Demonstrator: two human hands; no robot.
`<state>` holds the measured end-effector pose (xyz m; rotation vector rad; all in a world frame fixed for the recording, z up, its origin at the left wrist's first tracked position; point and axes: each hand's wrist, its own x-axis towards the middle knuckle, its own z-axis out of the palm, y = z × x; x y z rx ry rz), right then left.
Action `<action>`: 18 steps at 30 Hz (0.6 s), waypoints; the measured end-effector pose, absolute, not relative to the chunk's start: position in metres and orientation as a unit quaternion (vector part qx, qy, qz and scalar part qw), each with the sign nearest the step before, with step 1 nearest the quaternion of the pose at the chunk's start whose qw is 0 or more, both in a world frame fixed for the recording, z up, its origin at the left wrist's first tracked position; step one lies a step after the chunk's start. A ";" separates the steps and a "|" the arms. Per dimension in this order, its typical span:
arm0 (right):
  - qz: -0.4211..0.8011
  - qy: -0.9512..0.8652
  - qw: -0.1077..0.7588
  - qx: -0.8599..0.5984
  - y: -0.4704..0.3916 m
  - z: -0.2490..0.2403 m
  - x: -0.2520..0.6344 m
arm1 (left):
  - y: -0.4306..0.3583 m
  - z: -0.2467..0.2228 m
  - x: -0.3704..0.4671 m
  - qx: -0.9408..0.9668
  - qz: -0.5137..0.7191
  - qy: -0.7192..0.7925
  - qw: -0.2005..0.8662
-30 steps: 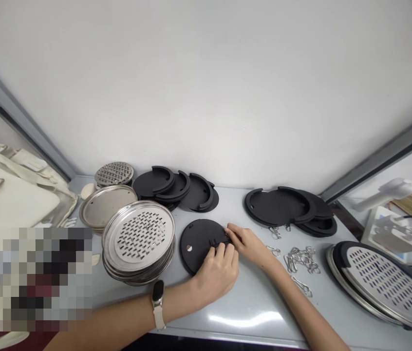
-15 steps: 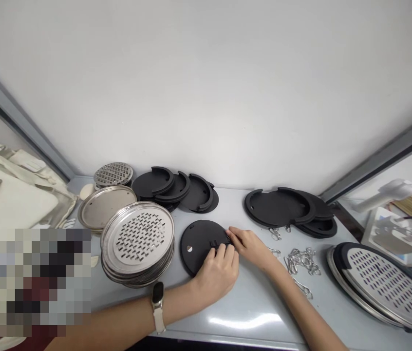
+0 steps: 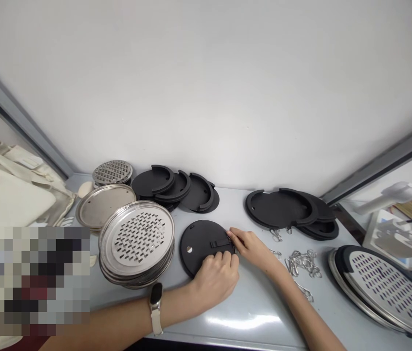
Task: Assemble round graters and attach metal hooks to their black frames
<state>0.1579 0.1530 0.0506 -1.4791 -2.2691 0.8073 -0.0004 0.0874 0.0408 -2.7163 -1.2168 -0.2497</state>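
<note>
A round black plastic disc lies on the grey table in front of me, with a hole on its left and a small raised tab near its right side. My left hand, a watch on its wrist, is curled over the disc's near right edge; its fingertips are partly hidden. At the same disc's right rim, my right hand grips with thumb and fingers. Metal grater plates with raised teeth form a stack to the left of the disc. Several wire hooks lie loose beyond my right wrist.
Plain metal discs and a further grater stack stand behind left. Black rimmed holders lean along the wall, with larger ones to the right. A large oval grater lies at the right edge. Pale bags lie left.
My left hand has drawn slightly toward me and its fingers have curled more, uncovering the small tab on the disc. The right hand stays at the rim.
</note>
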 end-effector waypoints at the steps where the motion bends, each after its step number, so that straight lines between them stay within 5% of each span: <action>1: 0.281 -0.793 0.157 -0.516 0.153 0.051 0.158 | 0.087 0.039 0.000 -0.909 -0.076 -0.403 0.073; 18: 0.243 -0.755 0.154 -0.588 0.145 0.045 0.150 | 0.089 0.027 0.005 -0.903 -0.087 -0.414 0.073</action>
